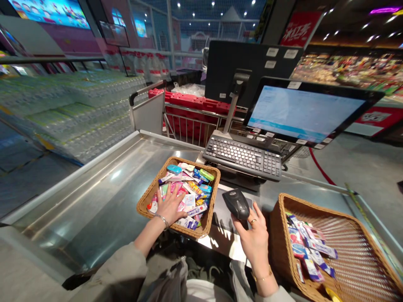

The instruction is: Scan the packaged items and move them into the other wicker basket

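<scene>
Hands: two, bare, both above a steel checkout counter (94,205). Left hand (170,205) lies open, fingers spread, on small packets (192,197) filling one wicker basket (147,205). Right hand (252,239) is raised, fingertips touching a black handheld barcode scanner (236,204); firmness of grip cannot be told. Second wicker basket (277,239), holding fewer packets (307,245), sits just right of that hand. One keyboard (242,157) and one lit monitor (302,113) stand ahead of both hands.

Your left hand (170,205) has open room over the long brushed-steel bench (78,209) beside the tan wicker basket (147,204); a black handheld barcode scanner (236,204) blocks your right hand (253,251) from the black keyboard (242,157).
</scene>
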A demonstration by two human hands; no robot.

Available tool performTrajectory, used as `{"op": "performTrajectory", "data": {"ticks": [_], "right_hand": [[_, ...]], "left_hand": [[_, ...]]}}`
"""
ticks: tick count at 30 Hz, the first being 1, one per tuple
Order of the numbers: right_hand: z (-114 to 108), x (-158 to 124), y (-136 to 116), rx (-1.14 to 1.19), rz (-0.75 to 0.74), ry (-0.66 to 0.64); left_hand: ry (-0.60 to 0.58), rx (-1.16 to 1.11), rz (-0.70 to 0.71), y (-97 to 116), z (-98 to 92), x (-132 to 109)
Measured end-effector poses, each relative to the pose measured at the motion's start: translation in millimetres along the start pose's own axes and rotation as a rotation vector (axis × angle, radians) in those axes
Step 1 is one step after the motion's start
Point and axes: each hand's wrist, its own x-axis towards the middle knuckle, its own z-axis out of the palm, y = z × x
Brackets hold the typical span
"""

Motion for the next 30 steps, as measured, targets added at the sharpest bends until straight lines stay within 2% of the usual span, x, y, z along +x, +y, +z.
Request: {"op": "performTrajectory", "data": {"ticks": [7, 12, 17, 22, 27, 30], "right_hand": [[1.7, 2.1, -4.4, -0.002, -0.004, -0.015], [1.8, 3.0, -4.3, -0.005, -0.023, -0.015], [1.8, 3.7, -3.5, -0.006, -0.017, -0.019], [0.6, 3.7, -2.7, -0.010, -0.017, -0.015], [0.0, 4.7, -4.4, -0.003, -0.015, -0.016], [0.5, 6.1, -4.9, 0.005, -0.023, -0.014]], "left_hand": [[0.058, -0.033, 0.121, 29.9, 6.1, 4.7], [0.102, -0.022, 0.199, 58.3, 7.9, 16.9], [0.093, 0.035, 0.249, 79.3, 9.3, 29.8], [0.065, 0.047, 0.272, 82.5, 14.9, 37.7], [0.097, 0.090, 0.287, 81.5, 22.6, 36.1], [0.095, 0.087, 0.266, 81.3, 18.9, 33.6]]}}
